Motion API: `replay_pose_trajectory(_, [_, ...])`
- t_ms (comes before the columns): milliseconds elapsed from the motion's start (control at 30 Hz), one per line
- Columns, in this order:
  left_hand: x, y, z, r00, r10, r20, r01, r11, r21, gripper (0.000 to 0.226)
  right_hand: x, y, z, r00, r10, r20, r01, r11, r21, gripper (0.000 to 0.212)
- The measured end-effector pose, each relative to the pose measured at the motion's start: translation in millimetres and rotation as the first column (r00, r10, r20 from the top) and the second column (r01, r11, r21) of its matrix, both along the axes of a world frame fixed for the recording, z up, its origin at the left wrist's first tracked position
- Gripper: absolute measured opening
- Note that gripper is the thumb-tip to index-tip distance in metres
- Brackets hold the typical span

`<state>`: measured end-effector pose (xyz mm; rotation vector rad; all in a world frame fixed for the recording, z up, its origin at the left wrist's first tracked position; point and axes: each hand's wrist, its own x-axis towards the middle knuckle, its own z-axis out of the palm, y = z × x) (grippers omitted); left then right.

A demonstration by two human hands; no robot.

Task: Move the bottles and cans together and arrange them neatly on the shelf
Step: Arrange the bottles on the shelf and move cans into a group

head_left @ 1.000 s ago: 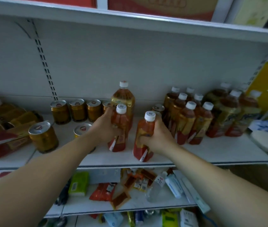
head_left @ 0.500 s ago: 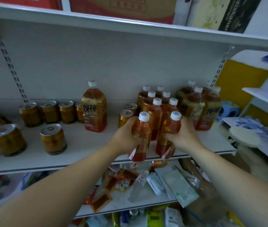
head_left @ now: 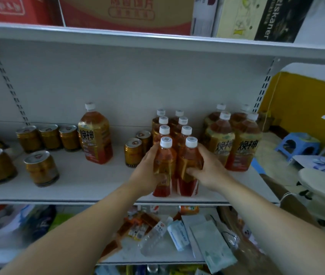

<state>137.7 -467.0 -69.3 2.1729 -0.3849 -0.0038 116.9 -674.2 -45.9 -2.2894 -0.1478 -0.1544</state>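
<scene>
Two small amber bottles with white caps stand side by side at the front of the white shelf [head_left: 90, 187]. My left hand [head_left: 146, 173] grips the left bottle [head_left: 164, 167] and my right hand [head_left: 210, 171] grips the right bottle [head_left: 189, 165]. Both bottles touch the front of two rows of the same small bottles [head_left: 174, 128] running back to the wall. Several large bottles [head_left: 235, 143] stand to the right. One large bottle [head_left: 96, 135] stands alone to the left. Two gold cans [head_left: 134, 150] sit just left of the small rows.
More gold cans [head_left: 50, 136] line the back left, and two loose cans [head_left: 41, 168] sit nearer the front left. The lower shelf [head_left: 157, 255] holds scattered packets and a clear bottle. Cardboard boxes [head_left: 125, 12] fill the shelf above. A blue stool [head_left: 296, 145] stands at right.
Both hands carried the two small bottles rightward along the shelf and set them down at the front of the small-bottle rows. The view shifted right with them.
</scene>
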Motion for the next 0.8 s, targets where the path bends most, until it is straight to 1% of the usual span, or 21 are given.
replay_pose_trajectory(133, [3.5,-3.9,1.1,1.0,-0.001,-0.018,0.002,0.999,0.042,0.108,5.6,-6.2,-4.8,0.999,0.004,-0.034,-0.004,1.0,0.006,0.079])
replay_pose_trajectory(200, [4.9,-4.8,3.2,1.0,0.0,-0.025,0.002,0.997,0.073,0.107,13.7,-4.5,2.9,0.997,0.017,-0.08,-0.016,1.0,0.014,0.079])
replay_pose_trajectory(267, [5.4,-1.7,7.4,0.998,-0.002,-0.058,0.007,0.995,0.1,0.107,20.7,0.3,12.8,0.996,0.022,-0.083,-0.022,1.0,0.01,0.075])
replay_pose_trajectory(300, [5.6,2.1,8.7,0.997,-0.013,-0.076,0.021,0.994,0.109,0.108,22.8,3.2,18.0,0.998,-0.003,-0.064,0.004,1.0,0.014,0.078])
replay_pose_trajectory(367, [4.8,15.4,12.0,0.995,-0.016,-0.101,0.031,0.988,0.151,0.11,25.8,7.8,28.9,0.999,-0.05,0.021,0.049,0.998,0.024,0.089])
replay_pose_trajectory(433, [5.2,36.8,16.3,0.996,0.032,-0.084,-0.01,0.969,0.246,0.107,28.3,13.5,43.4,0.994,-0.04,0.106,0.043,0.999,-0.028,0.093])
replay_pose_trajectory(500, [8.1,65.6,23.2,0.993,0.115,-0.012,-0.103,0.93,0.352,0.099,32.3,22.9,58.5,0.987,-0.005,0.161,0.03,0.987,-0.156,0.089])
replay_pose_trajectory(600, [12.3,121.7,32.9,0.975,0.216,0.061,-0.22,0.869,0.443,0.085,39.4,48.5,73.5,0.977,0.057,0.207,0.011,0.951,-0.31,0.073])
replay_pose_trajectory(667, [13.4,161.7,35.0,0.96,0.257,0.111,-0.277,0.819,0.503,0.078,44.2,71.5,79.8,0.971,0.092,0.22,-0.005,0.931,-0.365,0.073])
replay_pose_trajectory(733, [14.8,198.3,33.1,0.934,0.322,0.156,-0.351,0.741,0.573,0.079,51.3,98.4,85.8,0.967,0.12,0.223,-0.023,0.919,-0.395,0.076])
replay_pose_trajectory(800, [17.5,231.2,29.3,0.915,0.372,0.153,-0.38,0.671,0.637,0.082,59.7,130.6,88.5,0.964,0.141,0.224,-0.039,0.913,-0.407,0.077])
